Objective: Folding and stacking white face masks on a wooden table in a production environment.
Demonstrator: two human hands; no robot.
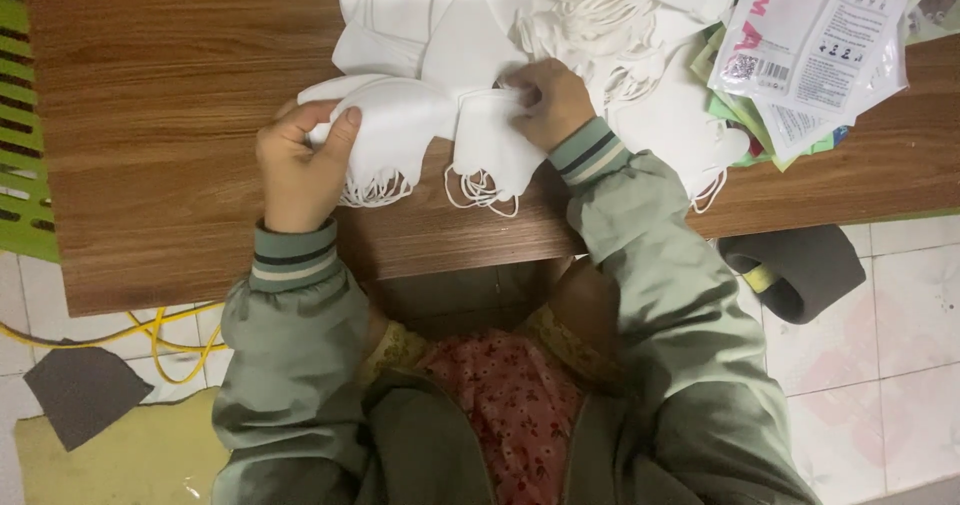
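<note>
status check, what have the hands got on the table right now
Left hand shut on a stack of white masks. Right hand pinching a single folded mask beside it. Loose mask pile and packets crowd the table behind.

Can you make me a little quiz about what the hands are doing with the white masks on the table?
1. True or false: the left hand grips a stack of masks.
2. What does the right hand touch? A) a folded mask B) the packets C) the yellow cable
3. Fill in: the big mask pile lies on a ____ table.

Key: 1 true. 2 A. 3 wooden.
</note>
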